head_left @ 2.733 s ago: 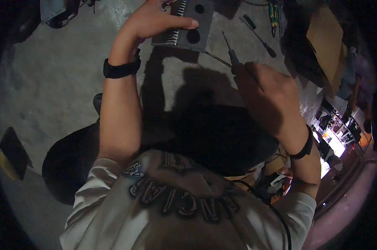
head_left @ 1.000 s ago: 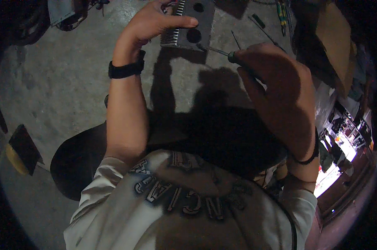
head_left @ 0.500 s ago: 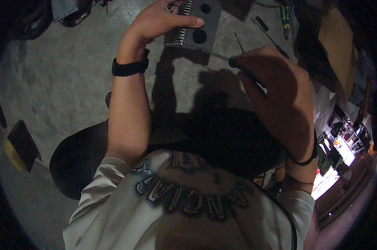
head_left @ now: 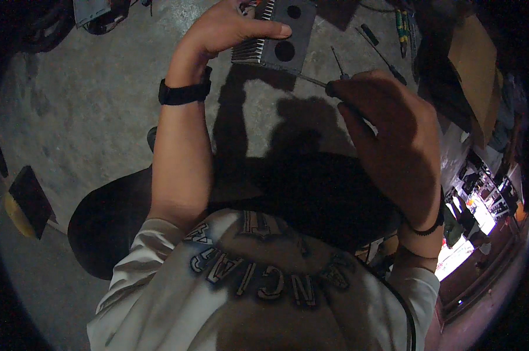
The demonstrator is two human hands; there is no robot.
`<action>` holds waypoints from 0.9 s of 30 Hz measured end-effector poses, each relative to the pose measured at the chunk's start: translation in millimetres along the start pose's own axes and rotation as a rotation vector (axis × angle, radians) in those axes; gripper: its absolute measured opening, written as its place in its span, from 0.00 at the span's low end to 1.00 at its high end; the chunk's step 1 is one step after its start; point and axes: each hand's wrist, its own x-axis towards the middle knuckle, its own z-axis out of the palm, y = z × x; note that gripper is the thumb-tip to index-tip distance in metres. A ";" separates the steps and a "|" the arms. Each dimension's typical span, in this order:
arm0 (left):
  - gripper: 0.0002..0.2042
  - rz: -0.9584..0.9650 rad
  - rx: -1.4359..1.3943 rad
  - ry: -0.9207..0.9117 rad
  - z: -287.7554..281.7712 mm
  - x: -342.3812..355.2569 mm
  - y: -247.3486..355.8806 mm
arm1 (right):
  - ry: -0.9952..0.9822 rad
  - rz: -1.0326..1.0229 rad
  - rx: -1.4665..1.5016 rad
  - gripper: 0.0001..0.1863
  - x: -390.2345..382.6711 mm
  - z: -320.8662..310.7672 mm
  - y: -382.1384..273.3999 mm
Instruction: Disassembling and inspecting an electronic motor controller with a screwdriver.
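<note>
At the top of the view my left hand is closed on a grey metal unit. The unit has a row of fins along its left side and two round black spots on its flat face. My left thumb lies across that face between the spots, while the other fingers are mostly hidden. My right hand, in shadow, grips a screwdriver by its handle, which the fingers largely cover. The shaft points up and left, and its tip meets the unit's lower edge.
On the concrete floor beyond my right hand lie a small screwdriver, a longer one and a green-and-yellow-handled tool. A cardboard piece stands at right. A dark, yellow-edged object is at far left.
The unit and both hands have shifted very slightly to the right in the view. Both grips stay the same, with the screwdriver tip still at the unit's lower edge.
</note>
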 end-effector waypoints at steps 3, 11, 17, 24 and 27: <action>0.47 0.026 0.078 0.026 -1.1 -0.3 2.8 | -0.026 0.011 -0.009 0.12 0.9 -3.4 0.8; 0.48 0.028 0.004 -0.016 4.0 5.6 2.1 | -0.058 0.043 -0.041 0.11 2.5 -9.5 6.1; 0.47 0.057 0.013 -0.021 7.0 6.7 5.3 | -0.070 0.065 -0.042 0.11 2.3 -12.0 7.1; 0.54 -0.127 0.184 -0.029 5.4 3.1 33.5 | -0.064 0.015 -0.022 0.11 1.3 -10.6 12.5; 0.54 -0.125 0.139 -0.061 3.1 -6.8 53.8 | -0.075 0.046 -0.012 0.11 1.0 -11.6 11.3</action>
